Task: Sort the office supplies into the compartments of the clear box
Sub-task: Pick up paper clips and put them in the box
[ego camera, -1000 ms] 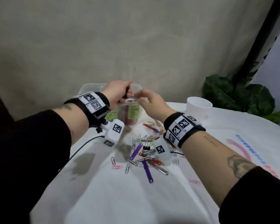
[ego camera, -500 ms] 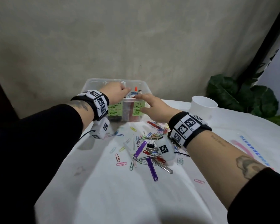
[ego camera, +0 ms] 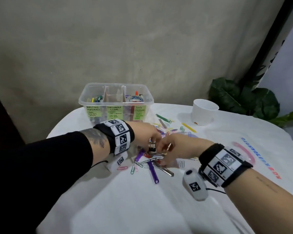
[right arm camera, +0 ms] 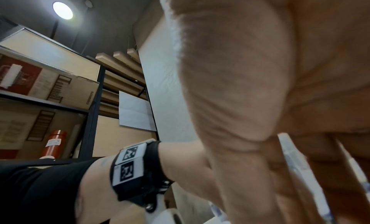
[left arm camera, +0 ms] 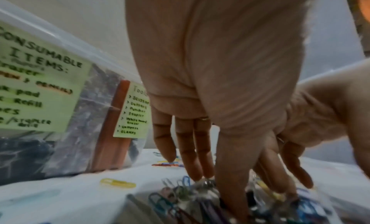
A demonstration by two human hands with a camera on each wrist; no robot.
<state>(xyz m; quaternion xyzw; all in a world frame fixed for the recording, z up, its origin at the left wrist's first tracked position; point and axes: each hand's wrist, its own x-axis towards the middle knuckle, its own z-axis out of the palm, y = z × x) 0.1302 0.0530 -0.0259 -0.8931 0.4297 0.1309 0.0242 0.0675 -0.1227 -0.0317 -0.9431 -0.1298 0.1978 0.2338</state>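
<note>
On the table [ego camera: 142, 208], both hands reach down into the clip pile [ego camera: 152, 159] in front of the box [ego camera: 116, 98]. Left hand [ego camera: 145, 135] has straight fingers touching clips; whether the right hand [ego camera: 178, 149] grips anything, I cannot tell.

Fingers [left arm camera: 230, 195] blurred (among paperclips [left arm camera: 160, 202])

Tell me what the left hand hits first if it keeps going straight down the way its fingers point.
The left hand points down into the pile of paper clips; its fingertips look at or nearly on them, with the white tablecloth just beneath.
</note>
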